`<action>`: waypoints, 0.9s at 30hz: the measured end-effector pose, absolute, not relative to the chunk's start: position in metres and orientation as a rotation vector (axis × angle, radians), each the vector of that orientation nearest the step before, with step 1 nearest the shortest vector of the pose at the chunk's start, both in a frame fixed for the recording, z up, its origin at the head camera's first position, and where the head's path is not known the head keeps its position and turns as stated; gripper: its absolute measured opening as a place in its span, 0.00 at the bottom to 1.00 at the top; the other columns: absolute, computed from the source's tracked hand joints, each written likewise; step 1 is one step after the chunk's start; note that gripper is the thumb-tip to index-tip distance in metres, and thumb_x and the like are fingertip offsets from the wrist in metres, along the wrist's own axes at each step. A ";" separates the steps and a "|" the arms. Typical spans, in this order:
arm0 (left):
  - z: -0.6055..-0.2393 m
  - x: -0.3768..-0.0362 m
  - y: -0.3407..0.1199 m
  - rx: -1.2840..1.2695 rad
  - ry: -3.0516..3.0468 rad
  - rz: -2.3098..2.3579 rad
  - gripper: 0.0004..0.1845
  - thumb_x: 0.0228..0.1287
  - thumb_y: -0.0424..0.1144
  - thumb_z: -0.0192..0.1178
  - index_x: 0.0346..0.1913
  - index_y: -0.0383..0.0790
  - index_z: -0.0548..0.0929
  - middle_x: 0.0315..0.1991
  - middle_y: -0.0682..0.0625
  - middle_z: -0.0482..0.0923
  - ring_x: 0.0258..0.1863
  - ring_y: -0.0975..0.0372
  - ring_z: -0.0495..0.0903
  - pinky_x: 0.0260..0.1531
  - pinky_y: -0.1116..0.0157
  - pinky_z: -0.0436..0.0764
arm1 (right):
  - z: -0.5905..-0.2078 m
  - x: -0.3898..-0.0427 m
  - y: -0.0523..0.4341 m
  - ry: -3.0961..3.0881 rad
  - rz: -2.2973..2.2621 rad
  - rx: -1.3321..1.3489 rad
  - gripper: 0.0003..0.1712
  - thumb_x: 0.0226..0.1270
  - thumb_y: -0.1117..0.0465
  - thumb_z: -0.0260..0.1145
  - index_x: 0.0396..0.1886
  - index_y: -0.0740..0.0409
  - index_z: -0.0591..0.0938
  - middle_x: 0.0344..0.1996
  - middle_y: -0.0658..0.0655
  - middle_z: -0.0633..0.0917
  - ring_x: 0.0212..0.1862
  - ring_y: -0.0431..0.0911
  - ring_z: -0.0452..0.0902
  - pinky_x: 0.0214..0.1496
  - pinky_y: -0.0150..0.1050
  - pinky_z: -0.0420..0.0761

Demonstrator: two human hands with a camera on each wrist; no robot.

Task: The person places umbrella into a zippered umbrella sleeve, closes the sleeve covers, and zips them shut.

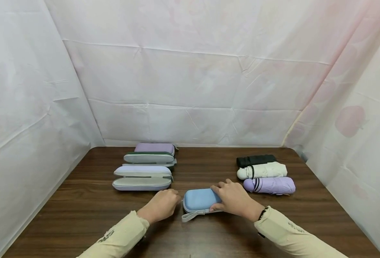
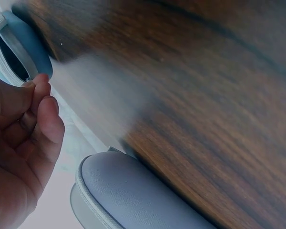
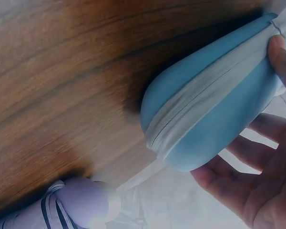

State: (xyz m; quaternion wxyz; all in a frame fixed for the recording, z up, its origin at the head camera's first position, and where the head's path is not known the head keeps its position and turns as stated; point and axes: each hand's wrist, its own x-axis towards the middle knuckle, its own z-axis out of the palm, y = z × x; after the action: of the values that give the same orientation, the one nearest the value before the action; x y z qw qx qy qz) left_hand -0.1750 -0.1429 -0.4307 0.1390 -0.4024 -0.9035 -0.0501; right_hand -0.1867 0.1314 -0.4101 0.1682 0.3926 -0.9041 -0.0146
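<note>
A blue hard zippered case (image 1: pixel 198 200) lies on the table in front of me, its grey wrist strap (image 1: pixel 191 216) at the near side. My right hand (image 1: pixel 235 200) holds the case's right end, thumb on the near side and fingers over the top. At the left end, my left hand (image 1: pixel 164 206) pinches the zipper pull between thumb and forefinger. The left wrist view shows the zipper (image 2: pixel 20 46) parted there, with a dark gap inside. In the right wrist view, the zipper (image 3: pixel 200 90) is closed round the right end.
To the left, a lilac case (image 1: pixel 141 184) and a green case (image 1: pixel 149 157) stand open, with a purple case (image 1: pixel 154 148) behind them. On the right lie three folded umbrellas: black (image 1: pixel 256 160), white (image 1: pixel 267 170) and purple (image 1: pixel 274 185). White curtains (image 1: pixel 190 82) surround the table.
</note>
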 end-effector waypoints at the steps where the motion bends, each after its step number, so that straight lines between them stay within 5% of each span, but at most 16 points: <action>1: -0.431 -0.175 -0.143 -1.163 -2.610 -0.146 0.09 0.54 0.26 0.62 0.21 0.42 0.82 0.20 0.54 0.73 0.24 0.60 0.78 0.23 0.62 0.78 | -0.410 -0.187 0.131 -2.569 -0.042 1.114 0.39 0.45 0.31 0.69 0.47 0.56 0.84 0.36 0.57 0.85 0.29 0.50 0.74 0.24 0.39 0.74; 27: -0.431 -0.167 -0.142 -1.198 -2.641 -0.230 0.19 0.52 0.24 0.62 0.13 0.48 0.71 0.18 0.59 0.69 0.19 0.69 0.69 0.18 0.68 0.71 | -0.413 -0.182 0.123 -2.566 -0.070 0.961 0.39 0.46 0.29 0.68 0.44 0.57 0.85 0.31 0.56 0.84 0.28 0.50 0.76 0.22 0.40 0.75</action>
State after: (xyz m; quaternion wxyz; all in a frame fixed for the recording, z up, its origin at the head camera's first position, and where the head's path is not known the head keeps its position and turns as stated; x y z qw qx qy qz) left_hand -0.1670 -0.1425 -0.4307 0.1160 -0.4089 -0.9018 -0.0784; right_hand -0.1822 0.1226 -0.4133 0.1990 0.3436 -0.9174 -0.0249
